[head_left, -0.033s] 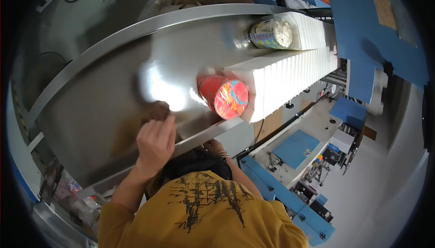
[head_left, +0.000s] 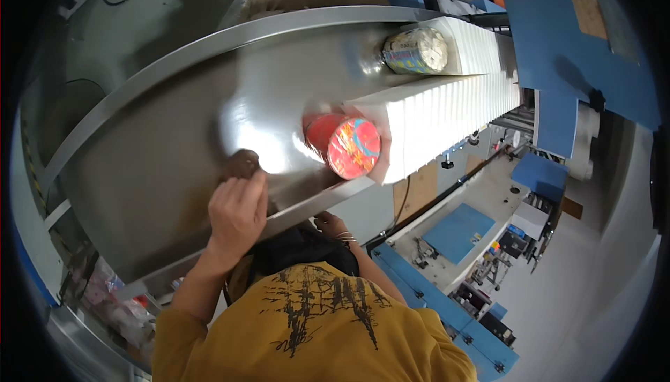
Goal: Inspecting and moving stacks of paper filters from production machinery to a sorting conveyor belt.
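My left hand (head_left: 237, 211) is at the near edge of a shiny steel tray (head_left: 167, 117), its fingers curled together over the metal. The inside of its grip is hidden, and a brown reflection shows just ahead of the fingertips. Below the tray's near rim, my right hand (head_left: 330, 224) is partly covered by a dark thing, so its fingers cannot be read clearly. On the steel, to the right of my left hand, lies a red, film-wrapped cylinder (head_left: 354, 147). Its patterned end faces me, and it rests against a long row of white ribbed pieces (head_left: 433, 120).
A second row of white pieces (head_left: 478, 47) runs behind, with a pale printed cylinder (head_left: 417, 51) at its end. A raised metal rim (head_left: 139, 75) bounds the tray. Blue machine panels (head_left: 544, 26) stand at right, and a workbench (head_left: 447, 225) with tools lies below them.
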`<state>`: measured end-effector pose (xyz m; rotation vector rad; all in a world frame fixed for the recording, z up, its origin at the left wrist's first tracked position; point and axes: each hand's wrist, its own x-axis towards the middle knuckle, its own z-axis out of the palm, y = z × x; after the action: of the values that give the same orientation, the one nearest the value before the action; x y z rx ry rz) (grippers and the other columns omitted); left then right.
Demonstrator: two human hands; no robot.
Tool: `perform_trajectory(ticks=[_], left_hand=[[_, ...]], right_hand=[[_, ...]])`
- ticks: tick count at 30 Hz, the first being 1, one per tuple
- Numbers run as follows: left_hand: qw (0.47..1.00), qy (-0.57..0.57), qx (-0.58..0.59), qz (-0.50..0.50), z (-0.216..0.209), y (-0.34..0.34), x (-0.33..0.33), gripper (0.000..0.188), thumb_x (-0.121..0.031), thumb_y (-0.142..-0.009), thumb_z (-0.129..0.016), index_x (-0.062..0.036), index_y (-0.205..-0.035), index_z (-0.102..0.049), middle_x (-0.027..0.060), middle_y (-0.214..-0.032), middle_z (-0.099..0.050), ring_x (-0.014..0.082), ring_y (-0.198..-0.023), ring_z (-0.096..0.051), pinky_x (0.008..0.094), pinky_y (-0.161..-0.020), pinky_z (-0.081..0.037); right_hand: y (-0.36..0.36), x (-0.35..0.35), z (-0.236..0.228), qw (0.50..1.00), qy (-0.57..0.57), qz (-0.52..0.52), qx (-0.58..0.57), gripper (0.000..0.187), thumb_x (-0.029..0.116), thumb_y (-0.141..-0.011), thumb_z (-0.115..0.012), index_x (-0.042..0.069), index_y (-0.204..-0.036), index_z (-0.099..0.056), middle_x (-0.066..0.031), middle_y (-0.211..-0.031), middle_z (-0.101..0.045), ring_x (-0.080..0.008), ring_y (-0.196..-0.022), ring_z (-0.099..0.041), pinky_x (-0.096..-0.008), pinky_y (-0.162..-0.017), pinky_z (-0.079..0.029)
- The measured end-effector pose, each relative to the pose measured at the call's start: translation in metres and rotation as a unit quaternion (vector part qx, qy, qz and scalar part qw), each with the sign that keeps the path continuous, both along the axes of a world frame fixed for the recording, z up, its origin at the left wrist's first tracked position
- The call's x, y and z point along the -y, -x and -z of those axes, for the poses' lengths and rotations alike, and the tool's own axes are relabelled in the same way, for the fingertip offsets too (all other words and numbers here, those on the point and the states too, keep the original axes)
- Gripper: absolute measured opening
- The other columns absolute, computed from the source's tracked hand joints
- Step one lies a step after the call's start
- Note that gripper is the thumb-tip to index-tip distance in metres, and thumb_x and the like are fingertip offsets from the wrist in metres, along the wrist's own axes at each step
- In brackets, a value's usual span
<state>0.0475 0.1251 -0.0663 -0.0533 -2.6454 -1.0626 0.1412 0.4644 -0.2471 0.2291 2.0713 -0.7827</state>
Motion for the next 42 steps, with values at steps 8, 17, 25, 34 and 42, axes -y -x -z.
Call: perform_trajectory(ticks=[8,17,25,34,42], left_hand=[[0.991,0.027,-0.054,-0.119,-0.008,-0.004,-0.025,0.019,-0.005,-0.084,-0.062,-0.0028,-0.103,-0.063,0.0146,-0.085,-0.061,0.0322,-0.075,-0.059,0.0396,-0.068,-0.048],[0.979,-0.052,-0.126,-0.154,-0.006,0.031,-0.101,0.035,-0.005,-0.085,-0.06,-0.0013,-0.119,-0.055,0.0182,-0.112,-0.058,0.0322,-0.097,-0.058,0.0381,-0.081,-0.048],[0.94,-0.182,-0.133,-0.256,0.04,0.054,-0.089,0.039,-0.005,-0.089,-0.051,-0.0013,-0.128,-0.05,0.0173,-0.122,-0.055,0.0266,-0.107,-0.056,0.0355,-0.091,-0.044],[0.94,-0.128,-0.137,-0.284,0.036,0.043,-0.086,0.036,0.0,-0.089,-0.045,-0.001,-0.125,-0.05,0.018,-0.118,-0.055,0.0297,-0.11,-0.056,0.0386,-0.094,-0.045],[0.938,-0.212,-0.122,-0.247,0.022,0.045,-0.109,0.048,-0.004,-0.084,-0.054,-0.0052,-0.131,-0.046,0.0118,-0.124,-0.051,0.0227,-0.101,-0.053,0.0325,-0.086,-0.045]], right_hand=[[-0.017,-0.092,0.029,0.998,0.001,0.064,0.006,0.027,0.024,-0.087,-0.059,0.007,-0.106,-0.066,-0.0115,-0.079,-0.071,-0.018,-0.066,-0.069,-0.0321,-0.065,-0.056],[-0.08,-0.202,0.043,0.995,-0.073,0.06,0.009,0.036,0.005,-0.077,-0.055,0.012,-0.11,-0.068,-0.0127,-0.08,-0.07,-0.0217,-0.071,-0.068,-0.0352,-0.07,-0.055],[-0.077,-0.218,0.044,0.977,0.004,0.209,0.031,0.029,0.015,-0.082,-0.057,0.008,-0.107,-0.069,-0.0156,-0.089,-0.07,-0.0206,-0.072,-0.068,-0.0346,-0.07,-0.054],[0.092,-0.159,-0.036,0.833,0.057,0.286,-0.47,0.023,0.025,-0.092,-0.055,0.003,-0.088,-0.062,-0.0155,-0.076,-0.064,-0.0288,-0.069,-0.061,-0.0364,-0.066,-0.048],[0.162,0.035,-0.221,0.646,0.214,-0.07,-0.73,0.029,0.02,-0.076,-0.074,0.011,-0.102,-0.064,-0.0118,-0.122,-0.056,-0.0345,-0.11,-0.051,-0.0427,-0.092,-0.041]])
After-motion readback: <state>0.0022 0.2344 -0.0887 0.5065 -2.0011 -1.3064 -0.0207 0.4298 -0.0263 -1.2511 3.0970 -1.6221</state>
